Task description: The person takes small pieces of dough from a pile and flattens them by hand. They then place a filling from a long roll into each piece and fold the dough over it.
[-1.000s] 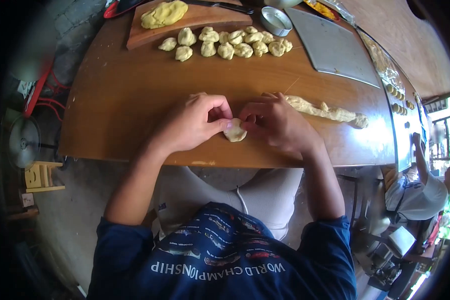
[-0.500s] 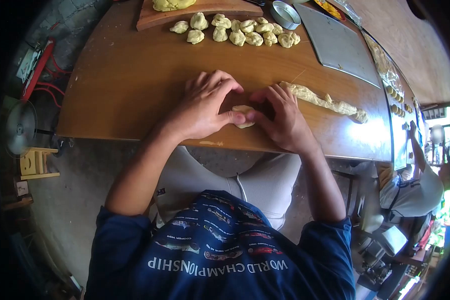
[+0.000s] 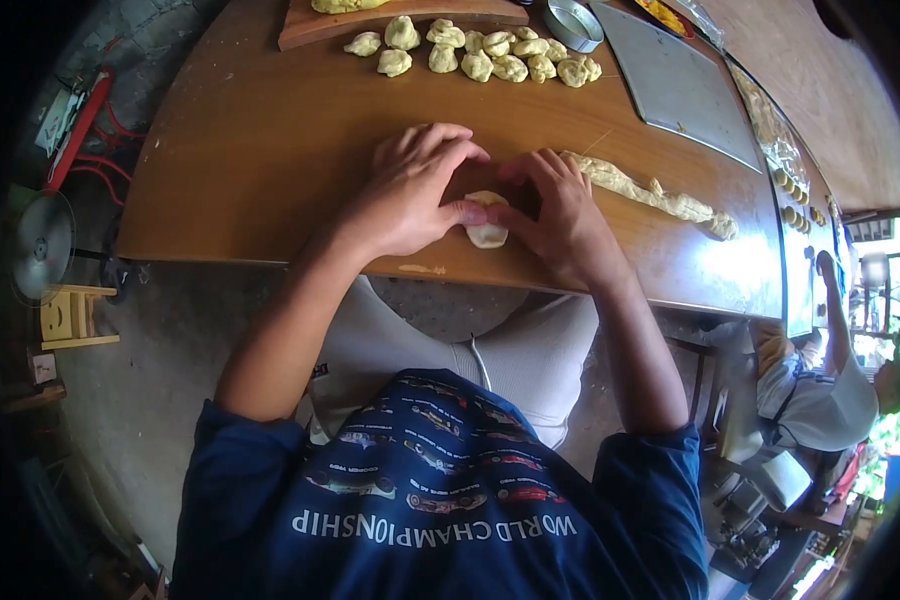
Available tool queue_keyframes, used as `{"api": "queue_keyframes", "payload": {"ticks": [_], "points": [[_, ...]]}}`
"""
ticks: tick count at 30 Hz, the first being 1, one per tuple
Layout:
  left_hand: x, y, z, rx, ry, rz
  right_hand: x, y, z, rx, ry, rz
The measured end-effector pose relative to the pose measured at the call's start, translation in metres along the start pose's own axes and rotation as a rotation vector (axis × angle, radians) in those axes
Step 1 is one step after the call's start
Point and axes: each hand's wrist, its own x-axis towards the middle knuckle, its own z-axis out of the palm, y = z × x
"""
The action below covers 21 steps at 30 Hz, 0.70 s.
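Note:
On the wooden table near its front edge lies a small flattened piece of pale dough (image 3: 487, 235). My left hand (image 3: 410, 195) is on its left side, thumb pressed onto the dough and fingers curled beyond it. From the right, my right hand (image 3: 560, 212) presses its thumb on the same piece, its fingers bent around the far side. The two thumbs nearly meet over the dough and cover part of it. Just right of my right hand, a long uneven dough rope (image 3: 660, 200) stretches across the table.
Several torn dough lumps (image 3: 477, 66) lie across the back, before a wooden board (image 3: 305, 27) bearing more dough. A round metal tin (image 3: 574, 28) and a flat metal tray (image 3: 680, 90) are at back right. Another person (image 3: 830, 405) works at far right. A fan (image 3: 45, 245) stands left.
The dough piece now looks flatter and wider, with a pale face showing below my thumbs. Both hands have shifted slightly toward the back in view.

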Motion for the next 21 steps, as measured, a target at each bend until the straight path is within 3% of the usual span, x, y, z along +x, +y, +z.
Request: {"api": "queue_keyframes", "payload": {"ticks": [6,9,10,12,14,16,17,18,20,21], "points": [[-0.005,-0.003,-0.002,-0.006,0.086,0.098,-0.011,-0.008,-0.002,-0.028,0.030,-0.121],[-0.004,0.012,-0.003,-0.189,0.026,0.182,-0.008,-0.017,-0.013,0.100,0.059,-0.110],[-0.002,0.020,0.001,-0.334,0.107,0.071,-0.005,-0.019,-0.018,0.202,0.075,-0.089],[0.025,0.016,-0.004,-0.685,-0.027,-0.132,0.013,-0.018,-0.032,0.251,0.178,-0.121],[0.058,0.006,-0.017,-0.484,0.193,-0.043,0.031,-0.005,-0.053,0.343,0.269,0.023],[0.105,-0.027,-0.025,-0.260,0.370,-0.090,0.039,0.022,-0.069,0.058,0.350,-0.065],[0.126,-0.037,-0.041,-0.166,0.296,-0.143,0.038,0.029,-0.077,0.044,0.292,0.001],[0.146,-0.071,-0.029,-0.077,0.344,-0.046,0.033,0.036,-0.081,0.044,0.293,-0.002],[0.163,-0.097,-0.033,0.027,0.328,-0.079,0.013,0.054,-0.079,-0.203,0.109,-0.051],[0.162,-0.099,-0.038,0.030,0.337,-0.076,-0.003,0.060,-0.072,-0.328,0.013,0.023]]}}
